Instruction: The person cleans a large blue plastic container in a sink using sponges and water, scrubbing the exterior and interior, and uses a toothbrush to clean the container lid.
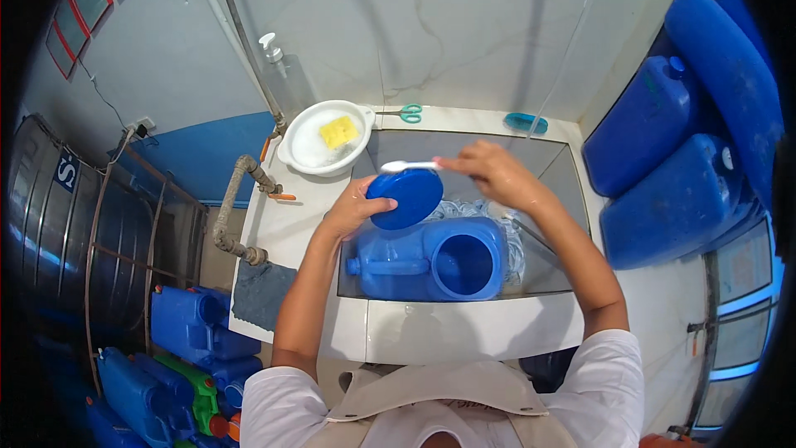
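Observation:
My left hand grips a round blue lid by its edge, thumb on its face, holding it tilted above the sink. A slim white brush is held in my right hand; its head lies along the lid's upper rim. Whether the bristles touch the lid, I cannot tell. Below both hands, a blue water jug lies on its side in the grey sink, with its wide round mouth uncovered and facing up. Behind the jug sits a pale, stringy bundle, partly hidden.
On the counter, a white basin holds suds and a yellow sponge. Green-handled scissors and a teal brush lie along the back ledge. A pipe tap rises at left. Blue jugs stand at right.

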### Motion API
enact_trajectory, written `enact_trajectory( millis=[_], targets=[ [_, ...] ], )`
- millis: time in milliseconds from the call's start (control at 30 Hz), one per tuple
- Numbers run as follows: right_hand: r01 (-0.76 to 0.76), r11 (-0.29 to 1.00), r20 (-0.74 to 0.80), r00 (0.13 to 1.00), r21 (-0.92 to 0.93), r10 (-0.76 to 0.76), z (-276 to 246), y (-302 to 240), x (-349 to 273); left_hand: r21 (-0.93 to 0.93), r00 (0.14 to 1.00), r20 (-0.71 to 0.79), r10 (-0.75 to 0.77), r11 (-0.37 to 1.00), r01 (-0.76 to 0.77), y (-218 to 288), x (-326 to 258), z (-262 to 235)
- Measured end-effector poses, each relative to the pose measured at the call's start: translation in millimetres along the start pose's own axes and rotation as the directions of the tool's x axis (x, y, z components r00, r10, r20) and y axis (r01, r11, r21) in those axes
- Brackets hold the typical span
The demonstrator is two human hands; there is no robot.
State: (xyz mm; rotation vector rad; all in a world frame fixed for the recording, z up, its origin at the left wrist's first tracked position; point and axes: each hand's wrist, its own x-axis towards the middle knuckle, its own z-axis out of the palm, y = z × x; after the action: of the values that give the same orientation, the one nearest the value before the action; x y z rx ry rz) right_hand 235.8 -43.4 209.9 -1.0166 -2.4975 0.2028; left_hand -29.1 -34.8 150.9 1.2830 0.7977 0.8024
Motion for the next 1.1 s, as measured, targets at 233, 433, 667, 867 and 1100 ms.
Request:
enact_trajectory(
  millis=[233, 433, 667, 867, 1100],
  targets=[
    [0.045, 0.988, 0.001, 0.999, -0.146, -0.046, -32, -5, -11, -0.014, 0.999, 0.051, 0.014, 1.000, -0.013, 12, -6, 7],
    [0.019, 0.992, 0.018, 1.000, -0.122, -0.017, -39, -14, -17, -0.039, 0.998, 0.055, 0.008, 0.999, -0.006, 24, -13, 15],
    [0.062, 0.997, -0.039, 0.997, -0.049, -0.064, -35, -16, -18, 0.009, 0.994, 0.111, 0.015, 1.000, -0.016, 22, -10, 13],
    [0.014, 0.996, -0.092, 0.996, 0.088, -0.006, -19, -20, -20, -0.271, 0.994, -0.021, 0.111, 0.956, -0.112, 18, -17, 4],
    [-0.071, 0.967, -0.177, 0.977, 0.244, 0.117, 0, -20, -38, -0.515, 0.966, -0.127, 0.227, 0.817, -0.260, 8, -19, -12]
  ],
)
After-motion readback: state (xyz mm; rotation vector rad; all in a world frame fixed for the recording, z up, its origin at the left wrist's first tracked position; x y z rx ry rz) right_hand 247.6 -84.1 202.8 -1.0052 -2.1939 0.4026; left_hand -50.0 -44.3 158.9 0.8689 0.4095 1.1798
